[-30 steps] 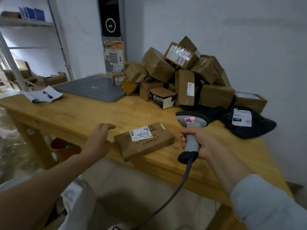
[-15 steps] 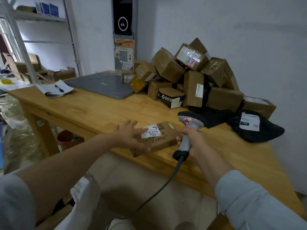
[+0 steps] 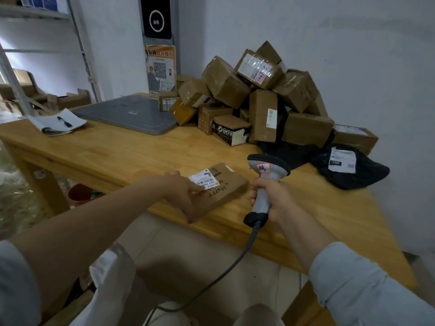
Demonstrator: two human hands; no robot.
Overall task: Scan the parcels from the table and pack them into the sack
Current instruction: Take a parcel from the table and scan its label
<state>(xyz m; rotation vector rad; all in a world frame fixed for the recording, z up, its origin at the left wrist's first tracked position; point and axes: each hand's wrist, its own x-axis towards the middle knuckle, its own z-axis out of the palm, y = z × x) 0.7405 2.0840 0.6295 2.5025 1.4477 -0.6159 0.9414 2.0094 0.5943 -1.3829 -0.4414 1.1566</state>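
At the counter's (image 3: 117, 156) near edge, the left hand (image 3: 181, 191) is laid on the left end of a flat cardboard parcel (image 3: 226, 194). Its fingers are held nearly straight, with the fingertips touching the white shipping label (image 3: 204, 180) and the thumb set along the parcel's near side. The left forearm is extended forward and to the right, bare to the elbow. The right hand (image 3: 273, 200) is wrapped firmly round the grip of a grey barcode scanner (image 3: 264, 177), held upright just beside the parcel's right end. Its cable (image 3: 211, 283) hangs below the counter edge. Where the scanner head is aimed cannot be told. A heap of cardboard parcels (image 3: 259, 97) is stacked against the wall, well apart.
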